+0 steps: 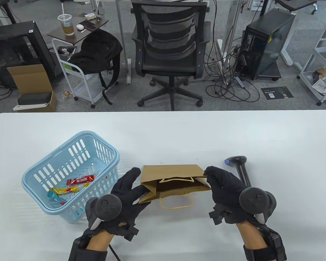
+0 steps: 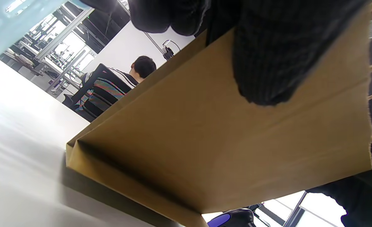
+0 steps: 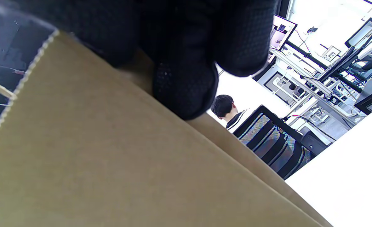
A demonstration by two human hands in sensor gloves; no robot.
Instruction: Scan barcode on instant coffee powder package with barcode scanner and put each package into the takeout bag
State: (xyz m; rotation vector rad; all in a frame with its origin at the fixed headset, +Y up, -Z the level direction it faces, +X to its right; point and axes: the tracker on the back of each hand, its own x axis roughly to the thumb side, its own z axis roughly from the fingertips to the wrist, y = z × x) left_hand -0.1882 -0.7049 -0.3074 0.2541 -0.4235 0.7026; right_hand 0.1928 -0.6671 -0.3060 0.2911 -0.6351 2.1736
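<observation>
A brown paper takeout bag (image 1: 174, 185) lies on the white table with its mouth and twine handles facing me. My left hand (image 1: 138, 183) grips its left side; in the left wrist view a gloved finger (image 2: 267, 63) presses on the bag's wall (image 2: 204, 151). My right hand (image 1: 210, 178) pinches the right rim, and its fingers (image 3: 186, 88) curl over the bag's edge (image 3: 94, 164). The black barcode scanner (image 1: 240, 168) lies on the table just right of the bag, untouched. Coffee sachets, red (image 1: 80, 180), yellow (image 1: 65, 190) and blue (image 1: 55, 197), lie in the basket.
A light blue plastic basket (image 1: 43, 168) stands on the table left of my left hand, close to the bag. The far half of the white table (image 1: 179, 130) is bare. An office chair (image 1: 169, 54) stands beyond the far edge.
</observation>
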